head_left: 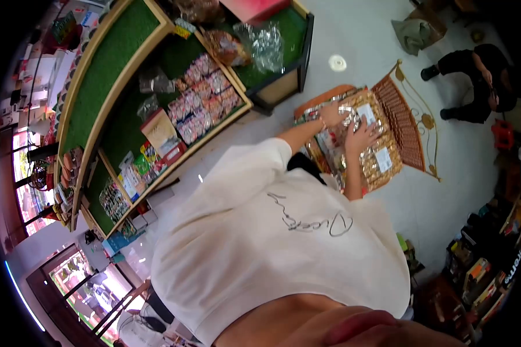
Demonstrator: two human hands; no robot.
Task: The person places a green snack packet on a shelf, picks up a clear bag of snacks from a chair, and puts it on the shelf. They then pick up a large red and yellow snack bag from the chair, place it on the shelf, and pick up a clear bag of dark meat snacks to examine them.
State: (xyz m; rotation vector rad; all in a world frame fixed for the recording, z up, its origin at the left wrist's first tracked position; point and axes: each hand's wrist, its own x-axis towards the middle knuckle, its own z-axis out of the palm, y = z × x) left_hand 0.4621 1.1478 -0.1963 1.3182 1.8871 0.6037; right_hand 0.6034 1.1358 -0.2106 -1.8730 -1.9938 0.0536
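My left hand (pixel 331 114), with a band at the wrist, rests on the clear wrapping of a large snack pack, fingers stretched out. My right hand (pixel 362 139) lies on the same shiny wrapping, its fingers spread. Golden-brown pieces show through the plastic of the pack (pixel 388 136), which carries white labels (pixel 383 159). Below and beside it are more plastic-wrapped packs (pixel 318 153), partly hidden by my arms. They lie on a chair-like seat with a woven wicker back (pixel 400 118) in a gold metal frame.
To the left stands a wood-edged display counter with green lining (pixel 113 69), holding rows of small wrapped packets (pixel 205 98). Crumpled clear plastic (pixel 263 46) lies on its far end. A seated person in dark clothes (pixel 480 81) is at upper right, near a red stool (pixel 502 134).
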